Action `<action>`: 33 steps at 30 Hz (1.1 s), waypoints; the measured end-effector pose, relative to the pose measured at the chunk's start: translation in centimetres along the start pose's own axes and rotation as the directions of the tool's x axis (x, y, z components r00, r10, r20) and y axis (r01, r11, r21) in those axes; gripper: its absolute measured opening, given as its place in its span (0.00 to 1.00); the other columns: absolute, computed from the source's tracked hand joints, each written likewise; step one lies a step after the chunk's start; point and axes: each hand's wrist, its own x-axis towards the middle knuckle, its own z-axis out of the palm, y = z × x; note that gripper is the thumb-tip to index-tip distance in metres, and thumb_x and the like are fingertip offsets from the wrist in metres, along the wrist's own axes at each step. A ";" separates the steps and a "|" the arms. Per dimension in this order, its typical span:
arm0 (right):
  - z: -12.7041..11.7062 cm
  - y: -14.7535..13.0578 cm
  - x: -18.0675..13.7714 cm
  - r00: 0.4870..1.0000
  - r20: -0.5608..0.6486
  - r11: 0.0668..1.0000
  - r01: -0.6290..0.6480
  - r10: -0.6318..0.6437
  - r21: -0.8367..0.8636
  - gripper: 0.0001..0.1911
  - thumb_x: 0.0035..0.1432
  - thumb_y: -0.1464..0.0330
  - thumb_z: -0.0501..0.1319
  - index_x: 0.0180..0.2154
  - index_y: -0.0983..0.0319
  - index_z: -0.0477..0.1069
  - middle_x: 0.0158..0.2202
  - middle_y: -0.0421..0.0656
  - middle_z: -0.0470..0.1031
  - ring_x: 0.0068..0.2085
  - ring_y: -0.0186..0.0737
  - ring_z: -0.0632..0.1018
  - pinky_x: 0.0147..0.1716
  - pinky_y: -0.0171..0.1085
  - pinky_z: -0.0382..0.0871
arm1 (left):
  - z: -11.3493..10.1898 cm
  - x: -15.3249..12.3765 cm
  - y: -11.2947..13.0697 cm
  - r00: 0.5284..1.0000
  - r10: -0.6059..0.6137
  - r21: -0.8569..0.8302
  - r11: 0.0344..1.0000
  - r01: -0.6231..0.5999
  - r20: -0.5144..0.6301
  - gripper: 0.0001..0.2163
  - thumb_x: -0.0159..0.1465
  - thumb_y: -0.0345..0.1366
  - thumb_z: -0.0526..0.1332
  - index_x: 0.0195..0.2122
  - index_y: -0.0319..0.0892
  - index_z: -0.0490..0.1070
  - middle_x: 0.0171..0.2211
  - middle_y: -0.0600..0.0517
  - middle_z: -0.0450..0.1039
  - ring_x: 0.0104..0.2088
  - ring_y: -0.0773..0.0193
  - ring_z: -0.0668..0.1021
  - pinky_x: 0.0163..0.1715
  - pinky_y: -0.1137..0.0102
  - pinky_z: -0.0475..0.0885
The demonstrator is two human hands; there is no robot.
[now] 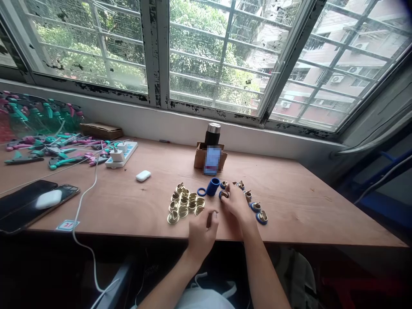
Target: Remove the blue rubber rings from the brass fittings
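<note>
My left hand point(201, 231) hovers over the table's near edge with thumb and forefinger curled toward each other; whether they pinch anything I cannot make out. My right hand point(236, 204) rests further in, fingers closed round a small brass fitting with a blue ring point(224, 194). A cluster of several brass fittings point(185, 204) lies left of my hands. A stack of blue rings point(213, 187) and a single blue ring point(201, 192) sit just beyond. Several fittings with blue rings on them point(259, 212) lie to the right.
A wooden table point(299, 201) runs under a barred window. A cardboard box with a dark flask point(212, 134) stands behind the parts. At left lie a power strip point(121, 153), an earbud case point(143, 175), two phones point(32, 201), a white cable and teal-pink tools point(48, 150).
</note>
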 end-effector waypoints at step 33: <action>1.1 -0.7 -7.9 0.984 -0.096 0.502 0.161 -0.153 0.850 0.14 0.65 0.65 0.64 0.52 0.56 0.73 0.44 0.45 0.80 0.46 0.45 0.82 0.48 0.43 0.78 | -0.6 1.2 0.7 0.961 -0.079 -0.079 0.991 0.104 0.266 0.18 0.76 0.40 0.54 0.65 0.47 0.64 0.57 0.44 0.77 0.54 0.54 0.81 0.54 0.59 0.76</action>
